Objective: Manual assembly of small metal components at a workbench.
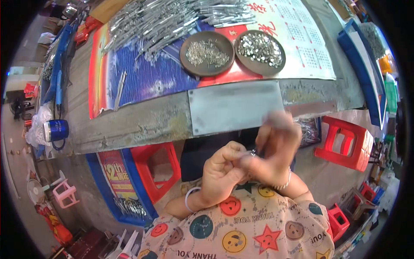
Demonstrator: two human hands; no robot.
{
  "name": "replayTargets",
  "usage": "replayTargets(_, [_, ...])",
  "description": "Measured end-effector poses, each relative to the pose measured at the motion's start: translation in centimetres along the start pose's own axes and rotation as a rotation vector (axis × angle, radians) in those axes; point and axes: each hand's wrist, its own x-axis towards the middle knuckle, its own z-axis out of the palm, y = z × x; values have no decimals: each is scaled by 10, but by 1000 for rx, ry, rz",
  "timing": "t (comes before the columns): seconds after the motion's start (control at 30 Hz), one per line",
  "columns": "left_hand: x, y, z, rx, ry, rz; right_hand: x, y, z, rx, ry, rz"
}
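My left hand (222,170) is closed in a pinch in front of the table edge. A small shiny metal part (253,153) shows at its fingertips, mostly covered by the fingers. My right hand (280,151) is raised right beside it, its thumb near the metal part, and motion smears its fingers. Just beyond the hands, a grey metal plate (235,108) lies at the table's front edge. Behind it stand two brown round dishes: the left dish (184,58) holds small thin metal pins (207,52), the right dish (276,70) small shiny round metal pieces (260,48).
A large heap of slim metal strips (159,26) covers the back of the table on a printed poster (146,80). Two loose strips (120,90) lie at left. Blue trays (364,64) flank the table. Below stand red stools (345,142); a blue mug (56,130) sits at far left.
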Motion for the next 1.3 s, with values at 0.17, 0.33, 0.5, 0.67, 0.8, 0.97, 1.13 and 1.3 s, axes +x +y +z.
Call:
replayTargets(0.17, [5,9,-5,-140,99,-209,5,24,-17,288,381,-17])
replayTargets(0.33, [13,17,-13,-116,153,-290,-6,23,-20,39,-162,-13])
replayTargets(0.5, [26,36,-20,98,71,-265,-17,38,-2,38,-520,82])
replayTargets(0.67, [60,56,-6,695,-91,-183,-34,81,18,-142,-706,136])
replayTargets(0.8, [100,61,8,1266,-280,27,-31,102,20,-203,-879,265])
replayTargets(0.97, [143,46,21,1484,-373,115,-35,117,18,-135,-767,150])
replayTargets(1.13, [164,33,13,1669,-480,261,-37,121,18,-107,-715,122])
replayTargets(1.3, [172,40,10,1787,-582,184,-38,123,20,-130,-680,71])
